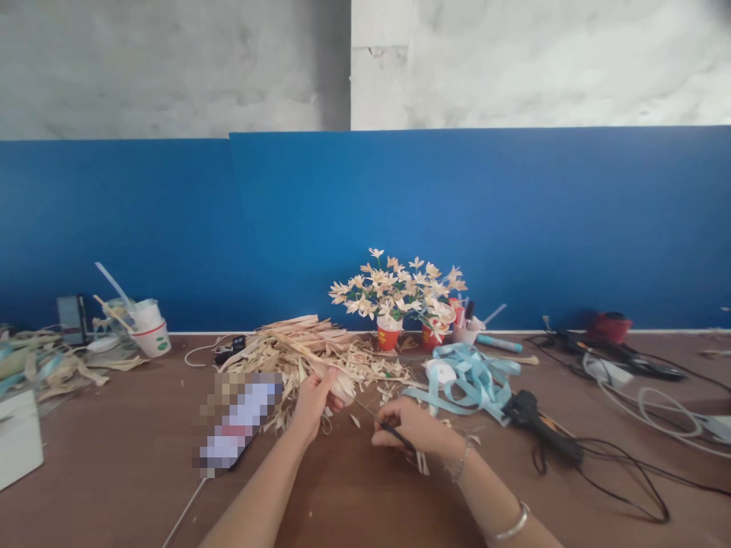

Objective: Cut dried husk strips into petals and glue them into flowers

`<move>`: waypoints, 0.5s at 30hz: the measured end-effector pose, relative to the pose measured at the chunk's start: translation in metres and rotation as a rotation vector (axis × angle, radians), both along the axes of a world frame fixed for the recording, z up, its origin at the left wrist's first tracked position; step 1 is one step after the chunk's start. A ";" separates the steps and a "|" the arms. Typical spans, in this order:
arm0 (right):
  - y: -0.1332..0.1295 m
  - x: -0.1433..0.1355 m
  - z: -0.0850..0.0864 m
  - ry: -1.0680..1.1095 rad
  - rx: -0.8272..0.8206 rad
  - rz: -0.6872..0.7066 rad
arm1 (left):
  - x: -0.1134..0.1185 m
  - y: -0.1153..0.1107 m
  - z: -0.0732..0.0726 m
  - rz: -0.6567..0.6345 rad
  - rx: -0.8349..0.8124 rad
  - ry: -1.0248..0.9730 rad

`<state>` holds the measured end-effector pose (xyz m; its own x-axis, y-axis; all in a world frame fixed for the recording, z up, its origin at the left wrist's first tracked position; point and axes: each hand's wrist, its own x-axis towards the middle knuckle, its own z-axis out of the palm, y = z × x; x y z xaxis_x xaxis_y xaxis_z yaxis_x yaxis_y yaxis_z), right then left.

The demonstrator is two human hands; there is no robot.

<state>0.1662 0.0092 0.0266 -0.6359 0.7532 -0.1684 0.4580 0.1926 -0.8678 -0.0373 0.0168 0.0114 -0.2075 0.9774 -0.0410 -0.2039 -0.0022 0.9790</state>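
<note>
Pinched in my left hand [313, 402] is a pale piece of corn husk [342, 387], held over the front of a heap of dried husks [297, 339]. My right hand [412, 423] is closed around dark-handled scissors [395, 434], whose blades point left toward the held husk. Whether the blades touch it I cannot tell. Small husk scraps [355, 420] lie on the brown table between and around my hands.
Behind the heap, husk flowers [394, 283] stand in red cups [389, 339]. Light blue ribbon [477, 377] and a black glue gun [542, 430] with cables lie to the right. A blurred-out phone [243, 422] is at left; a white cup [151, 335] stands farther left.
</note>
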 end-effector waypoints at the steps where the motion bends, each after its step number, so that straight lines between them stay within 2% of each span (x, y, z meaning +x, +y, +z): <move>1: 0.000 0.000 0.001 -0.005 0.019 0.001 | 0.000 0.000 0.000 -0.003 0.002 -0.003; 6: -0.002 -0.001 0.008 -0.024 0.177 -0.007 | 0.000 -0.002 0.002 -0.001 0.005 -0.015; 15: 0.000 -0.001 0.005 -0.040 0.268 -0.030 | 0.001 -0.002 0.004 0.015 0.017 -0.108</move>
